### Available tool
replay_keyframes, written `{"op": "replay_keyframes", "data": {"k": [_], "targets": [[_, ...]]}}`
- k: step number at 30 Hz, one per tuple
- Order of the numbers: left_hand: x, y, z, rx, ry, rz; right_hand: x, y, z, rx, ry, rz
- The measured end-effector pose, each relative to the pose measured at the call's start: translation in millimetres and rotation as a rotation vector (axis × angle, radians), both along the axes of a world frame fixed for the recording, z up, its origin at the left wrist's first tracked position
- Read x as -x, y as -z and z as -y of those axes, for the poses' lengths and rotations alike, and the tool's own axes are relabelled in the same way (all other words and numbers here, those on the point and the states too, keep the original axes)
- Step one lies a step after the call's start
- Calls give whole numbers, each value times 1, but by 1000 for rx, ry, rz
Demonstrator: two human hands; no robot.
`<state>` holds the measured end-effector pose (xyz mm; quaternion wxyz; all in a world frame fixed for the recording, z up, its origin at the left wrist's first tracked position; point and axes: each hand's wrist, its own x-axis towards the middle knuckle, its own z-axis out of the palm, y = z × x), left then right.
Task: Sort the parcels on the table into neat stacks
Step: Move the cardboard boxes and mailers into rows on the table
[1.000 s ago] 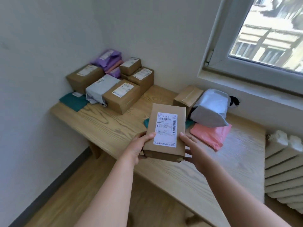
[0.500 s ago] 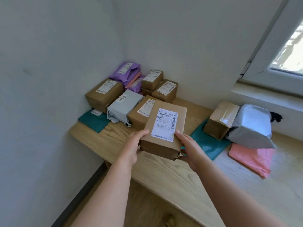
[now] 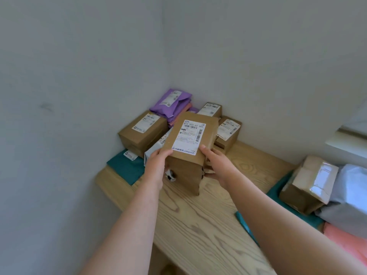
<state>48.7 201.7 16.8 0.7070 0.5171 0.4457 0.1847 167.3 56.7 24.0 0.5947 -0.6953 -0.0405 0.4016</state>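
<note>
In the head view the left grip [image 3: 156, 167] and right grip [image 3: 218, 165] clasp a labelled brown box [image 3: 190, 139] between them, thumbs on its top face and label up, over the far left end of the wooden bench [image 3: 198, 225]. Just beyond the grips, purple mailers [image 3: 172, 104] and a larger brown box [image 3: 143, 130] sit in the corner, and a teal mailer [image 3: 125, 167] lies left of the left grip. Well to the right of the right grip lie a taped box [image 3: 309, 183], a grey bag [image 3: 349, 195] and a pink mailer [image 3: 347, 241]

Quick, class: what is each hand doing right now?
Left hand: grips the labelled cardboard box at its left edge.
Right hand: grips the same box at its right edge.
</note>
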Motion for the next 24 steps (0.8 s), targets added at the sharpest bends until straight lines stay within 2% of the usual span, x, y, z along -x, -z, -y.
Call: {"op": "replay_keyframes", "data": {"k": [5,11,16,22,24], "targets": [[-16,10,-80,-17,-55,-30,-13,11,-85,54,-8,0],[-26,26,-150,-236,155,-233,-5,21,-152,91,24,-33],[-38,24,-173,-364,250,-311,-5,23,-170,121,97,-17],[-58,3,-161,-777,261,-365,-11,22,-152,205,207,39],[-67,-6,-148,-876,296,-319,-12,17,-135,207,263,41]]}}
